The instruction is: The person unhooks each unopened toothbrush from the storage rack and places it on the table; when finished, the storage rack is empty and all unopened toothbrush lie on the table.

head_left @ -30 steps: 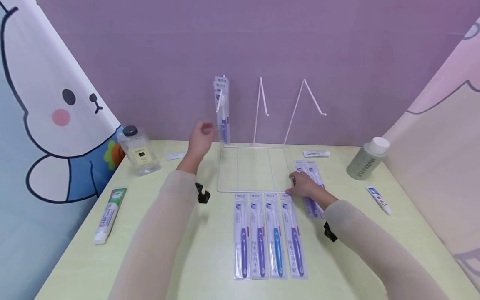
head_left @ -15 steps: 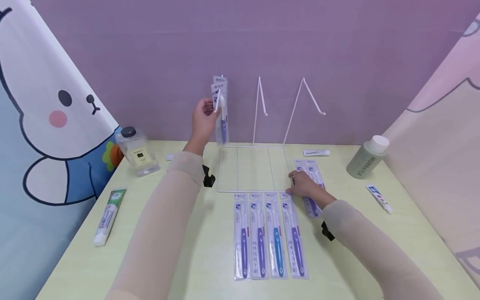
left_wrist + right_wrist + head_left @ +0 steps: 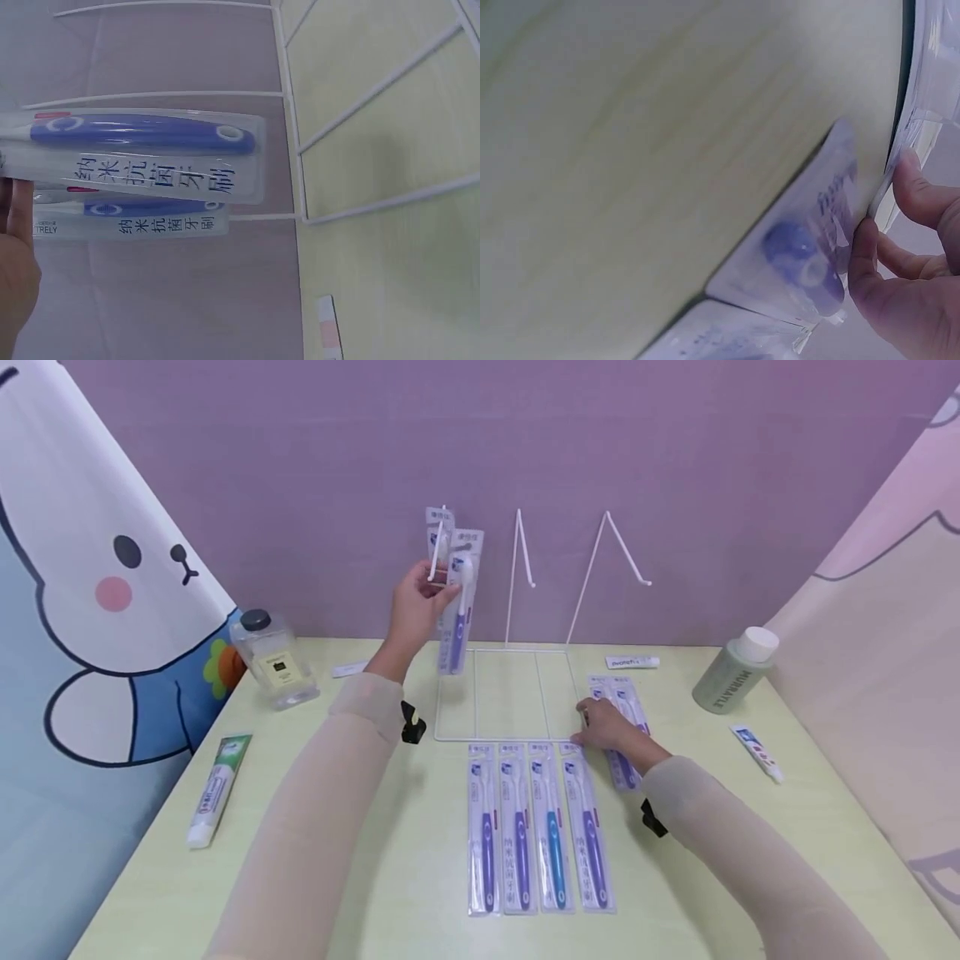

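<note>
My left hand (image 3: 418, 608) pinches a packaged purple toothbrush (image 3: 461, 602) by its side, at the left hook of a white wire display rack (image 3: 511, 593). The pack hangs upright, just right of the hook's tip. Behind it, another toothbrush pack (image 3: 438, 522) hangs on that hook; the left wrist view shows both purple handles, the held one (image 3: 142, 133) in front. My right hand (image 3: 603, 727) is at the rack's front right corner, its thumb and finger pinching the top end of a toothbrush pack (image 3: 588, 831) lying on the table. The hand partly hides that end.
Beside that pack lie several more packs (image 3: 517, 831), one with a blue handle. Two packs (image 3: 622, 710) lie under the right wrist. Around them are a clear bottle (image 3: 276, 664), a green bottle (image 3: 731, 677) and toothpaste tubes (image 3: 217, 793). Two other hooks (image 3: 626, 547) hold nothing.
My left hand has risen to the left hook and taken hold of the front toothbrush pack, which has shifted right and toward me. The right hand has stayed in place.
</note>
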`<act>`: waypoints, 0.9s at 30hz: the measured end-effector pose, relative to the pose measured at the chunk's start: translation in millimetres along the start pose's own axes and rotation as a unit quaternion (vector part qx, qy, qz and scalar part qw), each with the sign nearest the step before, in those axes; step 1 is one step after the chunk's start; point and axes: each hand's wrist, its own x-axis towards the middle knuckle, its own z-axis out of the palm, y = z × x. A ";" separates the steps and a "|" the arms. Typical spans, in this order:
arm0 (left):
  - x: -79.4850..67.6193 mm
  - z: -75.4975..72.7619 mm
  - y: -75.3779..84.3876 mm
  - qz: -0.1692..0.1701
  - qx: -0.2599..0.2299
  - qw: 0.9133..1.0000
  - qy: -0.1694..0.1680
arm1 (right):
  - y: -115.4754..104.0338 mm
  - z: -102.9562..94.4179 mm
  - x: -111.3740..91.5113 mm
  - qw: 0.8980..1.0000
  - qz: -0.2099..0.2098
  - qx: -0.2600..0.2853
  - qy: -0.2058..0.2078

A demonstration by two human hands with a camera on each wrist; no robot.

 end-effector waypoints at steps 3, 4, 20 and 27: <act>-4.7 -2.6 -3.7 -0.003 0.031 0.999 -0.025 | 0.0 0.5 0.6 1.000 0.005 0.000 -0.001; -7.2 -4.6 -6.1 -0.008 0.033 0.999 -0.030 | -0.1 0.4 0.4 1.000 0.007 0.000 -0.001; -61.8 -58.4 -82.0 -0.203 0.033 0.977 -0.051 | -4.1 -3.7 -2.9 1.000 0.015 0.007 -0.010; -74.9 -63.3 -106.2 -0.275 0.030 0.959 -0.066 | -2.7 -2.1 -2.5 1.000 0.010 0.005 -0.007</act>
